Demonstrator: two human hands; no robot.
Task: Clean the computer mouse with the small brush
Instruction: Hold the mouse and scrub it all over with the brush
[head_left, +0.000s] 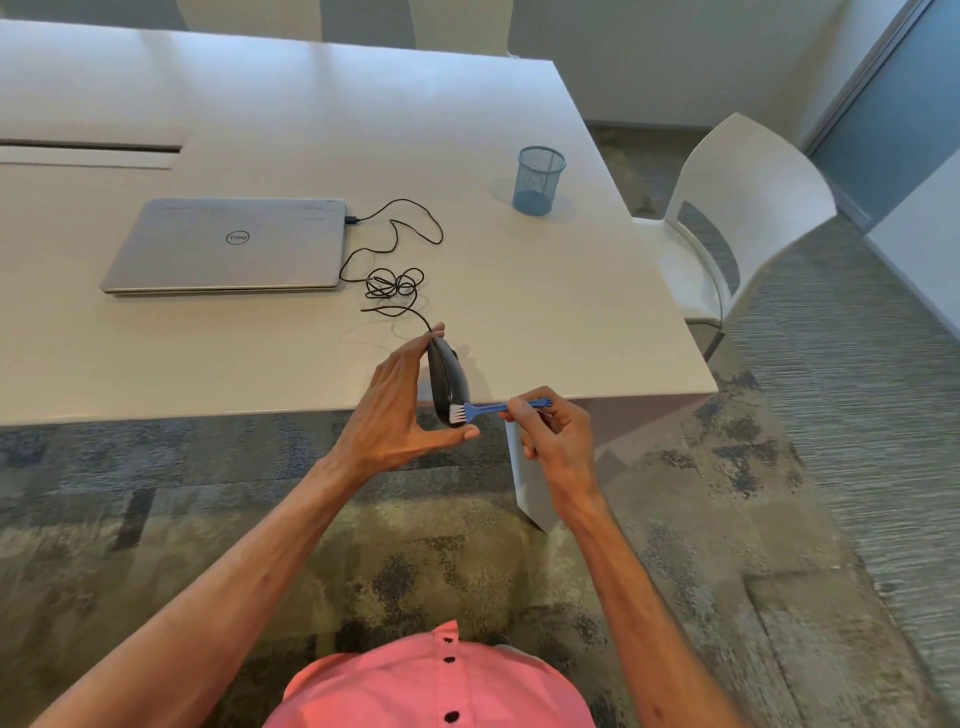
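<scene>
Nearest to us we see a pink shirt (436, 686) with dark buttons, and two bare forearms reaching away from it over patterned carpet (156, 519).

The left hand (400, 410) holds the black computer mouse (445, 382) up on its edge, just at the near edge of the white table (311, 130). The fingers are spread fairly wide along the mouse's left side, a fingertip showing over its far end, and the thumb is stretched out under its near end, so the mouse is cradled between thumb and fingers rather than squeezed in a fist.

The right hand (550, 431) is just to the right of it, with thumb and forefinger pinched closed on the handle of the small blue brush (493, 408); the other fingers are curled in below. The brush lies level, its white bristles pointing left and touching the near part of the mouse.

From the far end of the mouse a black cable (395, 280) runs away across the table, loops into a loose tangle, and goes on to a plug at the right side of a closed grey laptop (228, 247) lying farther left.

Farther off to the right stands a blue mesh pen cup (540, 179), upright, near the table's right edge. Beyond that edge is a white chair (748, 208).
</scene>
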